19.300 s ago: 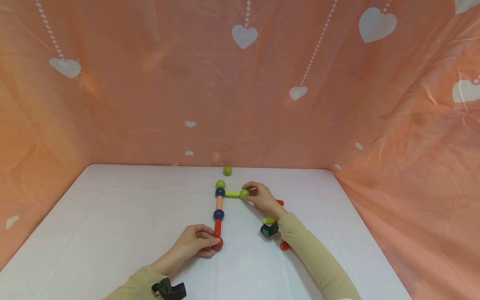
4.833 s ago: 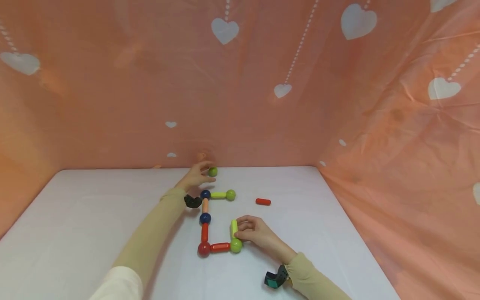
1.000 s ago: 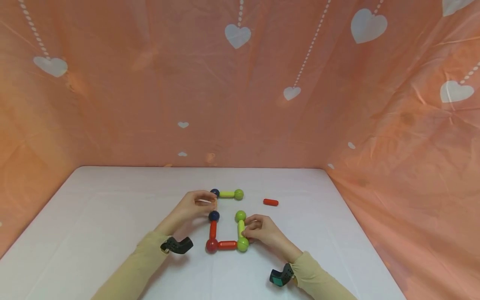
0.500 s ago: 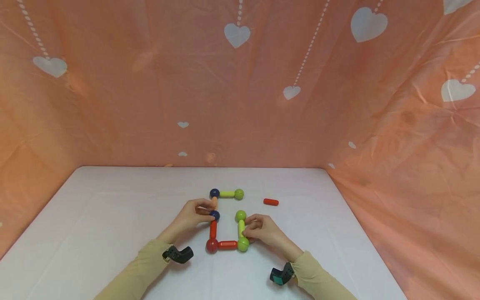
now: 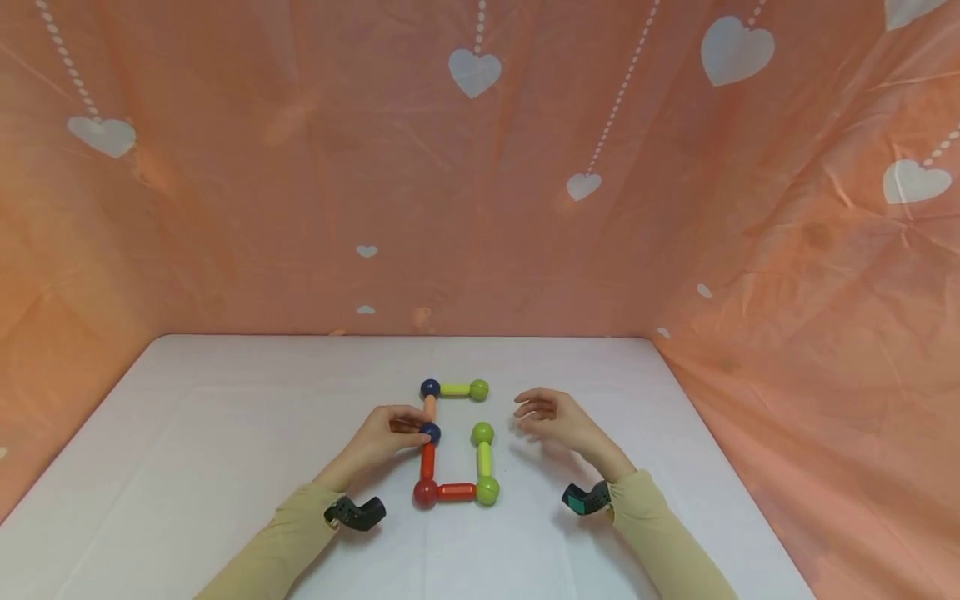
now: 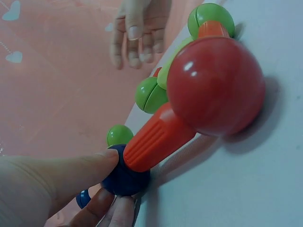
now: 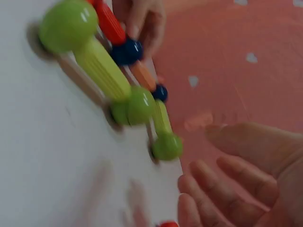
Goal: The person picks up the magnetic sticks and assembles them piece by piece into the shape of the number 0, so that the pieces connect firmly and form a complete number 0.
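Note:
My left hand [image 5: 386, 437] pinches the nearer blue ball [image 6: 127, 177] between thumb and fingers. That ball joins an orange rod [image 5: 430, 407] to a red rod [image 5: 427, 461]. From there the chain turns at a red ball [image 5: 425, 492], along another red rod [image 5: 457, 492], to a green ball [image 5: 487, 490], a yellow-green rod [image 5: 484, 459] and a green end ball [image 5: 483, 433]. My right hand [image 5: 555, 418] hovers right of this end, fingers loosely bent around nothing. Past its fingers, a loose red rod [image 7: 168, 224] peeks in at the right wrist view's bottom edge; the hand hides it in the head view.
The chain's far arm has a second blue ball [image 5: 430, 388], a yellow-green rod [image 5: 454, 390] and a green ball [image 5: 478, 389]. A white-covered table [image 5: 225, 433] lies beneath. Behind it and at both sides hangs an orange curtain [image 5: 300, 192] with white hearts.
My right hand has let go of the yellow-green rod and moved away, up and to the right. My left hand has slid from the orange rod down to the nearer blue ball.

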`<state>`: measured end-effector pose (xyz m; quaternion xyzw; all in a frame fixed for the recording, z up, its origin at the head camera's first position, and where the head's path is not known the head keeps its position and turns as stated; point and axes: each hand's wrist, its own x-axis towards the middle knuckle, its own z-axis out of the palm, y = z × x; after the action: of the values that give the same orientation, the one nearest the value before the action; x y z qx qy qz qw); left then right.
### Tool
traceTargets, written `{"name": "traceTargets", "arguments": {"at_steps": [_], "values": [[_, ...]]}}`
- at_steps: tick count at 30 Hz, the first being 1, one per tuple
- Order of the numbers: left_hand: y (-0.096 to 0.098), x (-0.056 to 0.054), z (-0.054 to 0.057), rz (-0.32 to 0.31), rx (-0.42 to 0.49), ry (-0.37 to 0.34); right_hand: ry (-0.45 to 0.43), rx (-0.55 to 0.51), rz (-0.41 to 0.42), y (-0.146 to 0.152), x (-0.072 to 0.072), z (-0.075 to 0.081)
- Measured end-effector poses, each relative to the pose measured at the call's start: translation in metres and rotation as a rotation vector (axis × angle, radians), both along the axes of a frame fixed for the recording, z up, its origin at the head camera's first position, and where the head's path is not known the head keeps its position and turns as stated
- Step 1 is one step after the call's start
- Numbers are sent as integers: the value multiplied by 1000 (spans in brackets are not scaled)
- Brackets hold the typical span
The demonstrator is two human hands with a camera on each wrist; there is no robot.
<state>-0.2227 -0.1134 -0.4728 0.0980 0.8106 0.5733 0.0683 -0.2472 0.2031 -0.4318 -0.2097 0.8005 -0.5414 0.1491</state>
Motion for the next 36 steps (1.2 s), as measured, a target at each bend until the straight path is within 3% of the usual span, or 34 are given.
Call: {"name": "traceTargets", "arguments": {"at_steps": [5,8,13,23,31,36], "values": [[0,0,-2,-6,6,-7,204,51,-25,13,-17,8],[0,0,-2,-10,11,-2,253,103,-47,19,-26,3],[0,1,-2,-13,20,-3,247,200,-85,27,-37,-10],[0,1,-1,-7,29,-19,236,366,-143,29,-43,-27],[0,2,-3,-10,18,-6,312,359,-109,17,-39,-23],[0,4,-4,-14,22,5,301,296,-70,1,-36,-16]]}}
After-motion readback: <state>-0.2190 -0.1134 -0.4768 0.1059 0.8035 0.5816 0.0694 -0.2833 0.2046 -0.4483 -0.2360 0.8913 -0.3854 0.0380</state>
